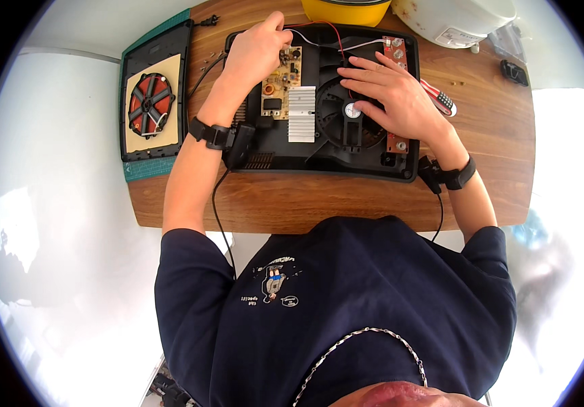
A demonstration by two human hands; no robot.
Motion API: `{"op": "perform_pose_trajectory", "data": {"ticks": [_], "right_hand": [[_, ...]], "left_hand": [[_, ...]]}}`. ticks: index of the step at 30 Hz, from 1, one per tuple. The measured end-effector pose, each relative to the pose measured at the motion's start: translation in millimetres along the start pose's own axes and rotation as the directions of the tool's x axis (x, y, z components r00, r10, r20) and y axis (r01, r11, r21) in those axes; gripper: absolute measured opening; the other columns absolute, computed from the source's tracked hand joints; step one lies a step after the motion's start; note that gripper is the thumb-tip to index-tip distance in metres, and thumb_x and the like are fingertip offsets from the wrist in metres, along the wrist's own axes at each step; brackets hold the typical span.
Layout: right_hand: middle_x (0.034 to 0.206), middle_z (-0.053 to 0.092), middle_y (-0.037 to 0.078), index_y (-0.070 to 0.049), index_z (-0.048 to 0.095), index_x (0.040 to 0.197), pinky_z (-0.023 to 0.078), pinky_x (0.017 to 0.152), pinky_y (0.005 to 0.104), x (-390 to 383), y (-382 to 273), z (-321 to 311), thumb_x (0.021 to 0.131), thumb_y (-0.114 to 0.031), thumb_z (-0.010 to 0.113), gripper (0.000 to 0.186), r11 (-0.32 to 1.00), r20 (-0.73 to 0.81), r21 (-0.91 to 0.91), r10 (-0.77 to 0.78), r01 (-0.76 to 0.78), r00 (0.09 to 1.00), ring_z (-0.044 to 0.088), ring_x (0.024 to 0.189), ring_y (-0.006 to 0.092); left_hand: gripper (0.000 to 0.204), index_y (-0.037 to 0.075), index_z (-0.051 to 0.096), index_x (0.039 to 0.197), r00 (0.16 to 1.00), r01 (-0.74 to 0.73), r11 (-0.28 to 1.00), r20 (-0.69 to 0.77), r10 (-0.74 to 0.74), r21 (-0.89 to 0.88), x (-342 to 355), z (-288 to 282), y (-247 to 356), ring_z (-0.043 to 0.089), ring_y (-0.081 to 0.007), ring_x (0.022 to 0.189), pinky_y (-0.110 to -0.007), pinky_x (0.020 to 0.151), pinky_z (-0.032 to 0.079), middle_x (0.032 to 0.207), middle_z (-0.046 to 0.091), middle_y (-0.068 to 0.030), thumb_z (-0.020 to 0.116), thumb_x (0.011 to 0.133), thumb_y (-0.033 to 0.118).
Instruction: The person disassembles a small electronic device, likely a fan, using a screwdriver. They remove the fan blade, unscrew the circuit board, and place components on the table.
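Observation:
An opened black induction cooker base (275, 163) lies on the wooden table. Inside are a tan circuit board (295, 71), a silver finned heat sink (301, 115), a black fan (329, 112) and a red control board (396, 144). My left hand (259, 53) is at the upper left corner of the circuit board, fingers pinched together. A red wire (329, 24) and a white wire (305, 39) run to its fingertips; what they grip is hidden. With fingers outstretched, my right hand (397, 95) rests over the fan and partly covers the control board.
To the left, a black cover with a round coil (149, 105) lies on a green cutting mat (146, 169). Small screws (205, 62) and a power plug (209, 21) are nearby. A yellow pot (346, 12), a white appliance (451, 19) and a striped-handled tool (441, 99) lie beyond and right.

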State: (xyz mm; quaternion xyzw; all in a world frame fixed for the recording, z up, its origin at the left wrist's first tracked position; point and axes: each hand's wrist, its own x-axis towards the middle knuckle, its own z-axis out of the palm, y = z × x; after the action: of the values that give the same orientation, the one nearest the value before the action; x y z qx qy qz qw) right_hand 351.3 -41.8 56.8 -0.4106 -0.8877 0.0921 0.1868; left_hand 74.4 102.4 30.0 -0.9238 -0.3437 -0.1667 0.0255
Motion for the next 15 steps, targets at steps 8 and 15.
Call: {"op": "perform_pose_trajectory", "data": {"ticks": [8, 15], "right_hand": [[0.145, 0.06, 0.006, -0.006, 0.065, 0.131, 0.036, 0.12, 0.0438, 41, -7, -8, 0.097, -0.025, 0.068, 0.039, 0.966, 0.124, -0.169, -0.179, 0.198, 0.976, 0.051, 0.139, 0.0232], [0.156, 0.049, 0.011, -0.002, 0.052, 0.144, 0.035, 0.122, 0.0446, 66, 0, 24, 0.099, -0.015, 0.061, 0.048, 0.959, 0.258, -0.09, -0.238, 0.268, 0.936, 0.046, 0.144, 0.0277]], "left_hand": [[0.006, 0.009, 0.07, 0.086, 0.999, 0.006, 0.999, 0.039, -0.004, -0.05, 3, 2, -8, 0.066, -0.0291, 0.087, -0.042, 0.071, 0.055, 0.096, 0.056, -0.0065, 0.071, 0.085, 0.003], [0.003, 0.01, 0.071, 0.087, 0.999, 0.026, 0.997, 0.034, -0.023, -0.074, 0, 5, -9, 0.065, -0.0294, 0.087, -0.043, 0.07, 0.054, 0.096, 0.056, -0.0063, 0.07, 0.086, 0.007]]}}
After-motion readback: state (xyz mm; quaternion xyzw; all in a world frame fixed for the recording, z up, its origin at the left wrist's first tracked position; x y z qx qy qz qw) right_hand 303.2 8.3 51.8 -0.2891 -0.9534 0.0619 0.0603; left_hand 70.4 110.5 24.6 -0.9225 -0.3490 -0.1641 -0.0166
